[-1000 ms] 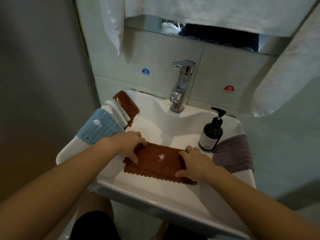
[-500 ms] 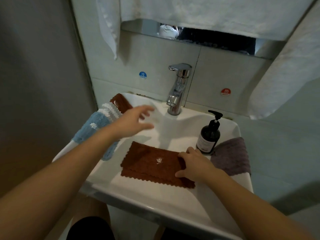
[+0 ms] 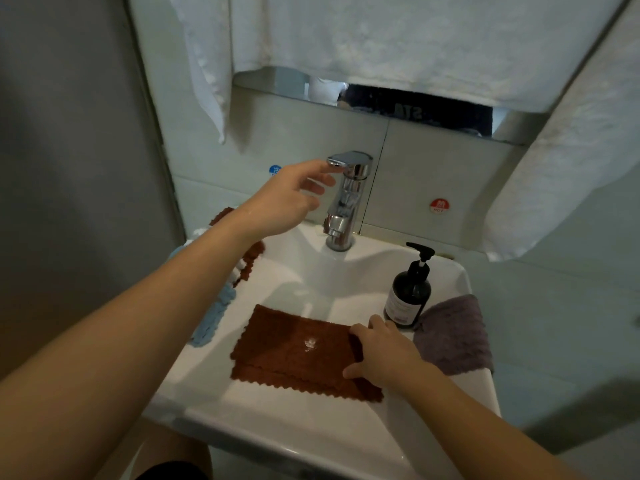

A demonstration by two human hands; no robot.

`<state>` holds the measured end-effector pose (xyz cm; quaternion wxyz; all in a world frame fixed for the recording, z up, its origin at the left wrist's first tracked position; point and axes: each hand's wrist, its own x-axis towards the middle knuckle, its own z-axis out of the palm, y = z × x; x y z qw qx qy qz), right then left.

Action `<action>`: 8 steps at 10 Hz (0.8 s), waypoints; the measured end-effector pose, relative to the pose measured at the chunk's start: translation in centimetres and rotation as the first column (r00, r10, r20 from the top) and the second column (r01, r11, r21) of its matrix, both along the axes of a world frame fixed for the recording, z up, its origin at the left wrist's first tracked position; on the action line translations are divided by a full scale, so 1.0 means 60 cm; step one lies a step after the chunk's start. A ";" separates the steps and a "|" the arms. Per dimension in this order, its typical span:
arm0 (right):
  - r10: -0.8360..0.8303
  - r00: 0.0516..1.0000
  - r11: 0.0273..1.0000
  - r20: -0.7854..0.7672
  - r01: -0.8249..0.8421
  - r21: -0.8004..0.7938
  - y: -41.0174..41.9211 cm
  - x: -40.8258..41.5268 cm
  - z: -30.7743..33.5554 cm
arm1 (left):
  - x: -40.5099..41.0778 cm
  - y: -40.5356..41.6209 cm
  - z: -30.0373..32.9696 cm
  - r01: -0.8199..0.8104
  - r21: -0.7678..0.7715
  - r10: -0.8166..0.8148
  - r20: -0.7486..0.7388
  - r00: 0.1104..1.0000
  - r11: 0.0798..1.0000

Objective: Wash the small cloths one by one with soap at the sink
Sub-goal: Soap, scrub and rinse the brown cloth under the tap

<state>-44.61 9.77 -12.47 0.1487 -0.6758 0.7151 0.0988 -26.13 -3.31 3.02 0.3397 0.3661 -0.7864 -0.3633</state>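
Note:
A folded brown cloth (image 3: 294, 351) lies across the white sink (image 3: 311, 434), with a small dab of white soap on its middle. My right hand (image 3: 379, 351) holds the cloth's right end, thumb curled under its edge. My left hand (image 3: 287, 199) is raised with relaxed fingers, fingertips at the lever of the chrome tap (image 3: 346, 199). No water runs from the tap. A dark soap pump bottle (image 3: 408, 292) stands on the right rim.
A blue cloth (image 3: 214, 317), a white one and another brown one (image 3: 252, 254) hang over the sink's left rim, partly behind my left arm. A purple cloth (image 3: 457, 334) lies on the right rim. White towels (image 3: 398, 39) hang above the mirror strip.
My left hand let go of the brown cloth and rose up to the tap lever. My right hand stayed on the cloth's right end.

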 end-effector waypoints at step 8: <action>-0.013 1.000 1.000 0.009 0.013 0.026 -0.003 0.002 -0.001 | -0.008 -0.005 0.027 0.052 0.046 -0.050 -0.052 0.997 0.998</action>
